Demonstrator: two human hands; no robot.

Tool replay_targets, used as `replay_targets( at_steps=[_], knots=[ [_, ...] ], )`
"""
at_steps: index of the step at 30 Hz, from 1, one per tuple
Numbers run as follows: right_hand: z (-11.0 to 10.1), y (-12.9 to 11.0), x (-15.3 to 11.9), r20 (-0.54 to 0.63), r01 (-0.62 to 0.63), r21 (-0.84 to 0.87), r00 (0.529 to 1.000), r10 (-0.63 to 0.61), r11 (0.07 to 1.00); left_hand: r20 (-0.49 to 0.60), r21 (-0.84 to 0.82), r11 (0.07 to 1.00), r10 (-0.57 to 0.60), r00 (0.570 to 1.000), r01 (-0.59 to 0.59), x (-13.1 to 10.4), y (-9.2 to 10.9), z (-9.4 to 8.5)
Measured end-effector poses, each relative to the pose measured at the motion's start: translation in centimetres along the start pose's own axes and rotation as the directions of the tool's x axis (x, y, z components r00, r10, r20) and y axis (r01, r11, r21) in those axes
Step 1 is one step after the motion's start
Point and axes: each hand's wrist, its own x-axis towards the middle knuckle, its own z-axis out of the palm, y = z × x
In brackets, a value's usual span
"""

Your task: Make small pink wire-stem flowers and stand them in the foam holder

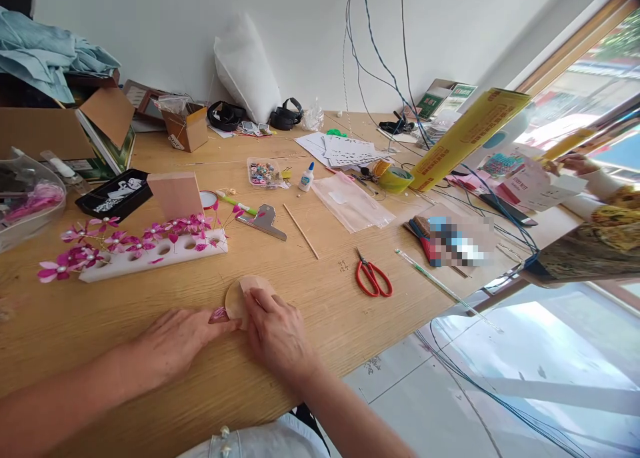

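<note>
A round, light wooden-looking disc point(233, 297) lies on the table in front of me, with a paler straight-edged piece on top. My right hand point(277, 335) bends its fingers over the disc and presses on its right side, covering much of it. From the left, my left hand point(185, 341) reaches to the disc's lower edge, its fingertips closed at a small pink wrapped-looking piece point(219, 313). Behind them, pink wire-stemmed flowers point(137, 246) rest on a white block with round holes point(165, 261). Red-handled scissors point(373, 276) lie open to the right.
A metal clip point(264, 222), wooden stick point(301, 231), glue bottle point(307, 177), bead box point(264, 173) and plastic bag point(353, 201) lie farther back. Cables hang over yellow tape point(395, 178) and a long yellow box point(467, 138). Another person's sleeve point(603, 185) shows at right.
</note>
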Motion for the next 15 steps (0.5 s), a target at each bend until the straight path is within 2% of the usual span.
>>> replay_targets(
  at_steps=[4,9,12,15],
  knots=[
    [0.0,-0.3,2.9,0.034,0.016,-0.002,0.999,-0.016,1.000,0.031,0.017,1.000,0.003,1.000,-0.004,0.3,0.0,-0.9],
    [-0.6,-0.4,4.8,-0.008,-0.015,0.014,1.000,0.015,1.000,-0.055,-0.018,0.998,0.067,0.996,-0.068,0.1,-0.2,-1.5],
    [-1.9,0.3,3.5,-0.155,-0.075,0.077,0.984,0.086,0.994,-0.094,-0.086,0.987,0.130,0.987,-0.138,-1.0,0.5,-2.2],
    [-3.2,1.3,0.9,-0.337,-0.097,0.142,0.931,0.141,0.985,-0.066,-0.130,0.972,0.187,0.980,-0.194,-2.3,1.4,-2.7]
  ],
)
